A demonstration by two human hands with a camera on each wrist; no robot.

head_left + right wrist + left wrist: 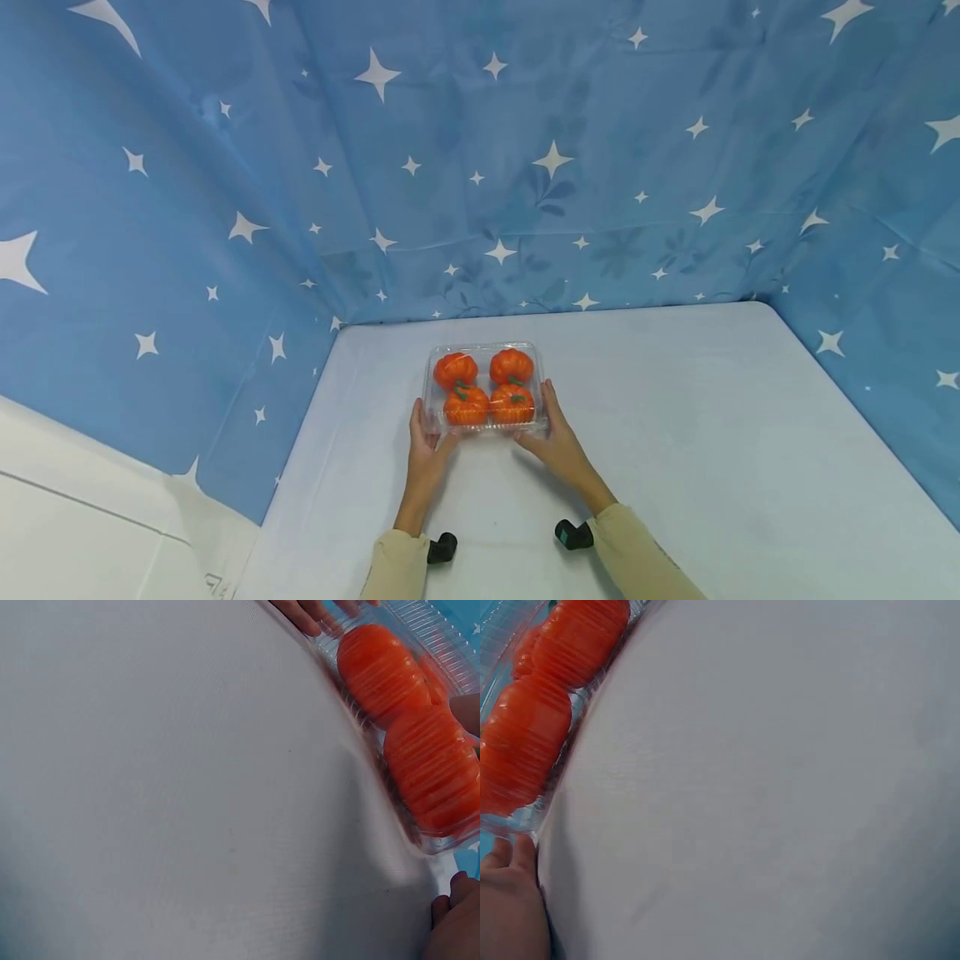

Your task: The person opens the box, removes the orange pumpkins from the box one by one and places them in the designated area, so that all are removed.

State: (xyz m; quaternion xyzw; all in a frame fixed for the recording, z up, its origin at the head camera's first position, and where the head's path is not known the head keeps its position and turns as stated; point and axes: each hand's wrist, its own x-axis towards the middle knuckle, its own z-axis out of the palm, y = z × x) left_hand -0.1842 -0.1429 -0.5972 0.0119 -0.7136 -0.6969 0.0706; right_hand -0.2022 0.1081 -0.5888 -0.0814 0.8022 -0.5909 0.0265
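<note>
A clear plastic container (pixel 483 346) with a ribbed edge surrounds several orange pumpkins (pixel 466 406) with green stems, laid out in two rows. My left hand (pixel 426 457) grips its near left corner, thumb at the front and fingers along the side. At the near right corner, my right hand (pixel 558 450) holds it the same way. The left wrist view shows part of the left hand (pixel 511 911) below the container's corner. In the right wrist view, the right hand (pixel 455 922) is at the lower right. The container's underside is hidden.
The container is over the back left part of a white table (pixel 675 433). Blue fabric with white stars (pixel 555 158) rises behind the table and on both sides. A white panel (pixel 67 533) stands at the lower left. Black devices (pixel 442 547) are on both wrists.
</note>
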